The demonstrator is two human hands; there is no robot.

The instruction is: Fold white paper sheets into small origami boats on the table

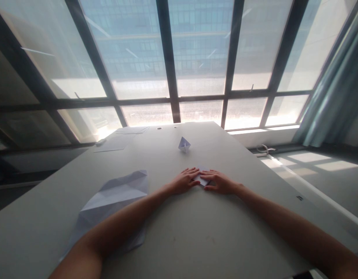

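Note:
A small folded piece of white paper (202, 179) lies on the white table (179, 232) between my two hands. My left hand (184, 181) rests over its left side, fingers stretched out and the thumb apart near the close edge. From the other side, my right hand (221, 182) lies over the right part, its fingers extended across the paper and its thumb lower down. Both hands cover much of the paper, so its full shape is hidden. Beyond them stands a small pointed origami piece (184, 145) of white paper.
A large creased sheet of paper (115, 193) lies to the left, partly under my left forearm. Flat paper sheets (115, 142) lie at the far left of the table. Past the far edge are windows (200, 50); a curtain (332, 85) hangs at right.

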